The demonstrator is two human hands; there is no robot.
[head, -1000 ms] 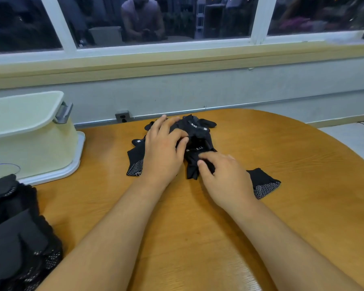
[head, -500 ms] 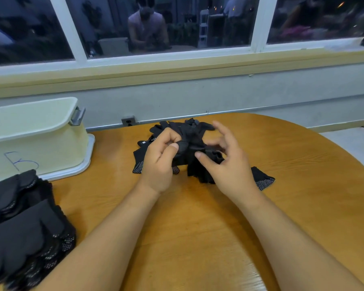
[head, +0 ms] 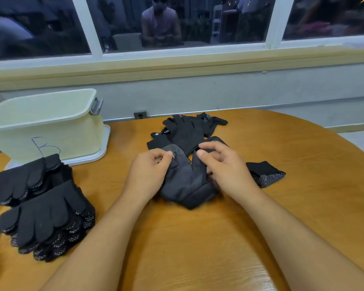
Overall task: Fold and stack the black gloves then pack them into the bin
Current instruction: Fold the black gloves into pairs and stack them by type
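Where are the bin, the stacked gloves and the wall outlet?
bin [head: 72, 133], head view, front wall.
stacked gloves [head: 46, 215], head view, top glove of the nearest stack.
wall outlet [head: 140, 115], head view, face plate.

The left hand [head: 147, 175] and right hand [head: 225, 171] are bare, nails short; both forearms [head: 101, 238] are uncovered to the frame's edge.

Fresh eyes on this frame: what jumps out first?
First, the two hands in the middle of the table: the left hand and the right hand each pinch the far edge of a crumpled black glove. Next, the stacks of gloves at near left, with the pale bin behind them. A loose pile of gloves lies just beyond the hands.
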